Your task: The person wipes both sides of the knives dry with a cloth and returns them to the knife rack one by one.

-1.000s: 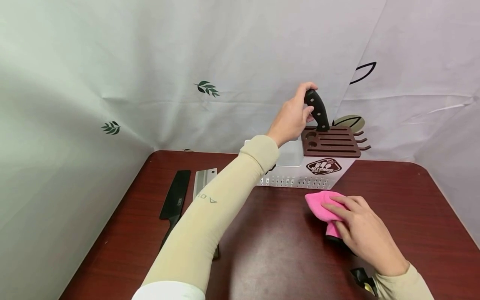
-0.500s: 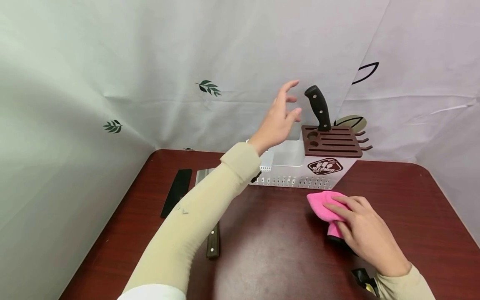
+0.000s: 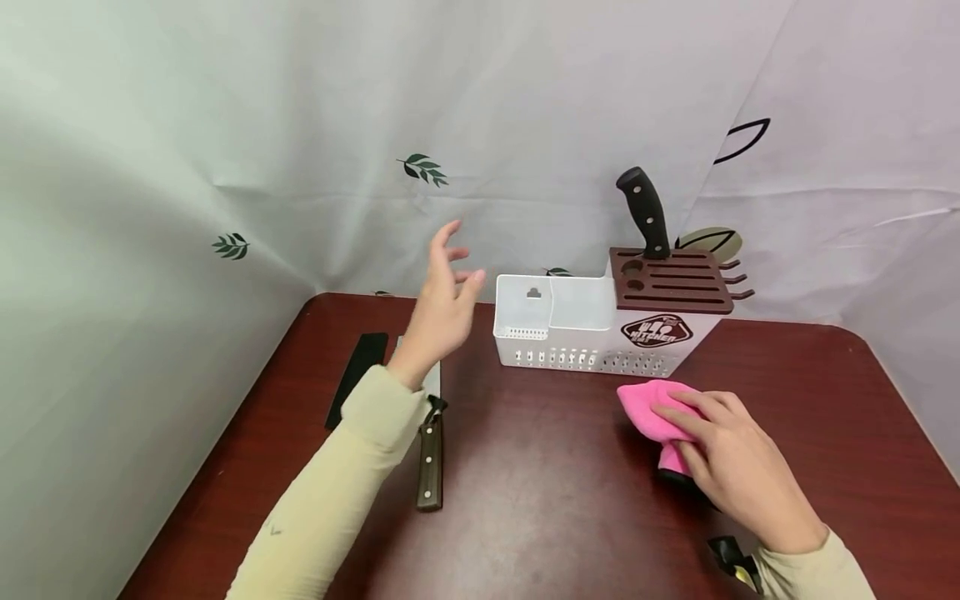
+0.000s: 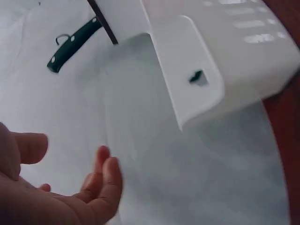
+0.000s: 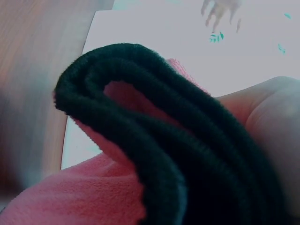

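Observation:
My left hand (image 3: 442, 304) is raised in the air, fingers apart and loosely bent, holding nothing. It is left of the white knife holder (image 3: 577, 304), above two knives on the table. One is a black-bladed knife (image 3: 356, 379); the other has a riveted wooden handle (image 3: 429, 471), its blade partly hidden by the wrist. A knife with a black riveted handle (image 3: 643, 212) stands in a rear slot of the holder's brown slotted top (image 3: 671, 279). My right hand (image 3: 742, 462) grips a bunched pink cloth (image 3: 647, 408), whose black edging (image 5: 136, 112) fills the right wrist view.
Hooks (image 3: 738, 279) stick out from the holder's right side. White curtain-like walls (image 3: 525, 125) with leaf prints enclose the dark red table (image 3: 540, 467) at the back and sides. A black strap piece (image 3: 727, 554) is at my right wrist.
My left hand has let go of the black knife handle in the holder and moved left and down, over the lying knives. The right hand stays on the cloth.

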`<state>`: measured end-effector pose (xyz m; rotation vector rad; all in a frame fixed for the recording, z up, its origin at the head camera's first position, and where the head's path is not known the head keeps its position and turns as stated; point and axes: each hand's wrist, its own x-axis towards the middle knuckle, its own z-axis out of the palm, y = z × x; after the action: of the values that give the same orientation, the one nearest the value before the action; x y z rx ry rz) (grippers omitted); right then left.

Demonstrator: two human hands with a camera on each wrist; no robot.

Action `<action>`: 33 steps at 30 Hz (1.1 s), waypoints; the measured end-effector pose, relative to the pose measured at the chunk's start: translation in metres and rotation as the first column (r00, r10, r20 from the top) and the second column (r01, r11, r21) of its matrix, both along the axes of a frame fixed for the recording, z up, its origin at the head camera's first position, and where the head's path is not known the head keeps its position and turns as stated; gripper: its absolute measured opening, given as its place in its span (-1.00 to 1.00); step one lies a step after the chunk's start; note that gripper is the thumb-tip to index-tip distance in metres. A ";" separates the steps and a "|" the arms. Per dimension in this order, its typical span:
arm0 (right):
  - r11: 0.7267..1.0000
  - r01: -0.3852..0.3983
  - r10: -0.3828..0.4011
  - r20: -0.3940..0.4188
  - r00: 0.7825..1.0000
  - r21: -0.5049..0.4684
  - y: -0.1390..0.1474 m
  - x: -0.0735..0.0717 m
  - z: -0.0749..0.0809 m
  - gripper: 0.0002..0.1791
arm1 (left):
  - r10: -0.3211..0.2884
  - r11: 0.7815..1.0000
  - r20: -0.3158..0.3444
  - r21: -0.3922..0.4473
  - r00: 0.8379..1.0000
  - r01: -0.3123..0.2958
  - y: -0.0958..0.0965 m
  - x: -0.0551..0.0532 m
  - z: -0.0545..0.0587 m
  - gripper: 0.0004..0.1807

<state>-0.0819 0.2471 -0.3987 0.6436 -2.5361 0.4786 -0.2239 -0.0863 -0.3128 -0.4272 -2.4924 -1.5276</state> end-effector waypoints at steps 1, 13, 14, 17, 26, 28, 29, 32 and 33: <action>1.000 0.000 0.000 0.001 1.000 0.000 0.000 0.000 0.000 -0.47 | 0.006 1.000 0.011 -0.017 1.000 -0.006 -0.007 0.003 -0.004 -0.26; 1.000 0.016 -0.016 0.002 1.000 0.000 0.002 0.000 0.000 -0.48 | 0.158 0.961 0.097 -0.245 0.983 -0.131 -0.070 0.047 -0.041 -0.15; 1.000 0.015 -0.015 0.002 1.000 -0.003 0.002 0.000 0.000 -0.48 | 0.173 0.953 0.098 -0.266 0.980 -0.142 -0.075 0.051 -0.044 -0.15; 1.000 0.016 -0.016 0.001 1.000 -0.006 0.002 0.000 0.000 -0.48 | 0.206 0.934 0.083 -0.315 0.975 -0.171 -0.093 0.062 -0.052 -0.17; 1.000 0.021 -0.021 0.006 1.000 0.000 0.004 0.001 0.001 -0.47 | 0.298 0.859 0.105 -0.464 0.949 -0.218 -0.133 0.096 -0.062 -0.18; 1.000 0.024 -0.024 0.010 1.000 0.000 0.004 0.001 0.001 -0.47 | 0.306 0.845 0.116 -0.491 0.945 -0.213 -0.138 0.103 -0.065 -0.18; 1.000 0.026 -0.026 0.011 1.000 0.001 0.005 0.001 0.001 -0.47 | 0.311 0.838 0.124 -0.504 0.942 -0.210 -0.140 0.107 -0.067 -0.17; 1.000 0.028 -0.028 0.012 1.000 0.002 0.005 0.002 0.000 -0.47 | 0.332 0.818 0.165 -0.540 0.929 -0.196 -0.146 0.118 -0.073 -0.14; 1.000 0.027 -0.027 0.013 1.000 0.001 0.005 0.002 0.000 -0.47 | 0.343 0.811 0.183 -0.553 0.922 -0.192 -0.148 0.122 -0.076 -0.13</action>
<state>-0.0802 0.2523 -0.3988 0.6076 -2.5535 0.4737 -0.1021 -0.2338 -0.3884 0.0913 -3.0195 -0.8197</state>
